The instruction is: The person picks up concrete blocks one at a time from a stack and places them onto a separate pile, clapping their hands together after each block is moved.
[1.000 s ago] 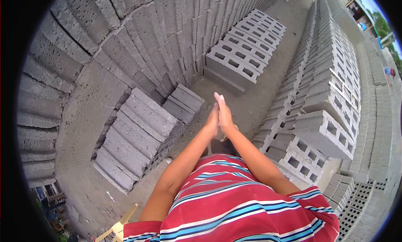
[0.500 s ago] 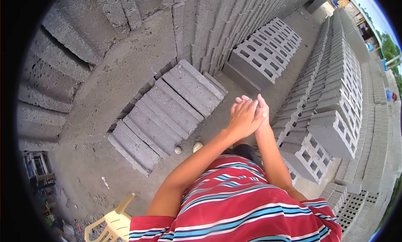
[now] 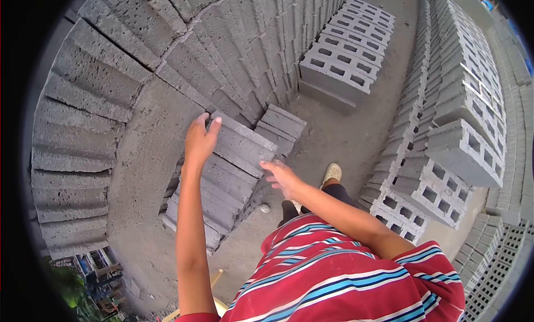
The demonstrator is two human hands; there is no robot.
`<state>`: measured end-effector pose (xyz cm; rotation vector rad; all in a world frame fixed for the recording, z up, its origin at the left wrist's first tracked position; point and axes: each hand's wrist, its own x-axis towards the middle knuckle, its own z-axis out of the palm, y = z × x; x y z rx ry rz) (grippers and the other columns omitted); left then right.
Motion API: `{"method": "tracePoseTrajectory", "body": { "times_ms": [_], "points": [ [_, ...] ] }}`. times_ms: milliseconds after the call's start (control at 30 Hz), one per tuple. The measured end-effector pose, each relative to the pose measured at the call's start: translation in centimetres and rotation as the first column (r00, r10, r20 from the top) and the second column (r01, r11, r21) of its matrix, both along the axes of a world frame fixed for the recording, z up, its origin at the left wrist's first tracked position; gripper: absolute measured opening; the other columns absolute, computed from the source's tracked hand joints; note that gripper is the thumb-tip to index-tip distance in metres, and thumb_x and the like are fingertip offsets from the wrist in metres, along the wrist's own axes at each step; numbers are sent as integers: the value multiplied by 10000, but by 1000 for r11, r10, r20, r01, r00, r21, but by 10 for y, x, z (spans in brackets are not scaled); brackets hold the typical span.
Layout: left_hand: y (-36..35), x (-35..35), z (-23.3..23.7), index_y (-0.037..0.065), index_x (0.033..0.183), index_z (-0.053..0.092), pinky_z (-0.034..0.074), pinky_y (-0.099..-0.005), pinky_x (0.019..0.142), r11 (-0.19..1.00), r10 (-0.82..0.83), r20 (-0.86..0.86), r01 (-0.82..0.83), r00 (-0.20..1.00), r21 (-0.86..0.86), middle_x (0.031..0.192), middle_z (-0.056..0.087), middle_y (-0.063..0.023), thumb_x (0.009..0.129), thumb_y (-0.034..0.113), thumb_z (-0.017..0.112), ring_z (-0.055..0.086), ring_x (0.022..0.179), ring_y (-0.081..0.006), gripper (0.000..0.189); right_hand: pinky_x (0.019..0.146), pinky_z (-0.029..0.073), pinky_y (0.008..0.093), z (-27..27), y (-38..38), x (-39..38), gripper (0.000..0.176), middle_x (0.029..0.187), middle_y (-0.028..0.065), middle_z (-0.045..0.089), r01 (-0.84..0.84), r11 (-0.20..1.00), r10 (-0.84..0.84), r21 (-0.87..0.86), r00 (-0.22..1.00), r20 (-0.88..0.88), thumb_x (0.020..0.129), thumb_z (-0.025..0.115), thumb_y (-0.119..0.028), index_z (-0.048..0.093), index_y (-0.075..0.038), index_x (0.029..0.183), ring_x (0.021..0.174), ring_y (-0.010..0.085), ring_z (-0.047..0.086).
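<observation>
A grey concrete hollow block (image 3: 243,139) lies on its side at the end of a low row of similar blocks (image 3: 222,180), with my hands at its two ends. My left hand (image 3: 200,141) is at the end nearer the wall, its fingers and thumb apart and the tips at the block's edge. My right hand (image 3: 282,177) is at the opposite end, its fingers spread and the thumb close to the corner. Whether either hand bears on the block cannot be made out.
Stacked blocks form a high wall (image 3: 222,55) in front. Lower blocks (image 3: 281,127) sit just beyond the row. Upright blocks with open cells (image 3: 347,49) stand farther off, and a long stack (image 3: 445,99) runs along the right. A yellowish chair (image 3: 219,305) is partly hidden behind me.
My hands were clasped together in front of me. They have parted and moved leftward to opposite ends of the block. My view has shifted, and a second shoe now shows.
</observation>
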<state>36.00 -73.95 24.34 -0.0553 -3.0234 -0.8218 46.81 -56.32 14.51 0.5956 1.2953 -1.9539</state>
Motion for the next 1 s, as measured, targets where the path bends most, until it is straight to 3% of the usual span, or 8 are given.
{"method": "tracePoseTrajectory", "body": {
  "times_ms": [133,333,433,467,667,767,867,1000],
  "points": [
    [58,4,20,-43,1107,498,359,-359,894,987,-145,-2,145,989,67,1115,514,-221,796,349,551,475,1064,-322,503,811,347,357,-21,44,-1,531,1080,137,497,-49,994,53,96,998,-38,695,617,-371,492,-33,1084,988,231,445],
    [168,-91,-13,-26,1096,513,373,-322,870,911,-281,403,110,871,398,1076,557,-145,808,334,550,504,1021,-214,463,756,384,324,-63,132,-31,421,968,80,554,5,990,-25,138,989,147,701,621,-320,564,-34,1004,880,200,493],
    [201,-138,-59,-28,1086,515,380,-312,858,934,-325,497,189,805,304,1079,556,-143,808,336,549,511,1005,-213,460,759,389,295,-90,172,-49,371,935,71,568,154,966,-172,210,982,72,727,603,-260,564,-32,1017,856,190,506],
    [207,-142,-65,-32,1097,508,387,-317,857,949,-314,512,280,800,144,1099,545,-155,811,344,543,512,1016,-228,474,765,389,290,-103,184,-49,355,928,73,574,196,948,-221,251,972,75,732,597,-244,566,-28,1012,861,187,508],
    [195,-126,15,-9,1123,502,380,-334,887,833,-492,614,539,617,125,1131,522,-179,805,388,541,494,1063,-284,510,786,404,305,-193,286,-1,275,872,105,619,200,752,-354,627,926,129,719,586,-220,611,-10,896,875,188,549],
    [165,-112,55,7,1109,514,396,-348,862,766,-583,531,634,616,105,1114,526,-173,790,394,558,499,1034,-323,504,561,424,296,-203,335,64,279,692,126,584,111,641,-443,759,861,248,677,588,-244,617,-3,815,627,185,552],
    [142,-103,86,14,1101,518,404,-357,840,758,-599,548,634,584,153,1091,534,-175,781,399,564,510,1004,-326,502,495,414,345,-196,365,126,289,718,151,584,-22,577,-562,817,715,416,682,567,-222,600,15,844,563,217,543],
    [106,-95,122,-12,1069,524,381,-380,863,755,-622,541,617,567,222,1053,549,-185,766,396,577,502,995,-342,511,433,381,371,-170,373,132,248,676,124,559,-24,704,-542,710,628,559,707,559,-237,585,-7,795,501,214,513]
  ]
}}
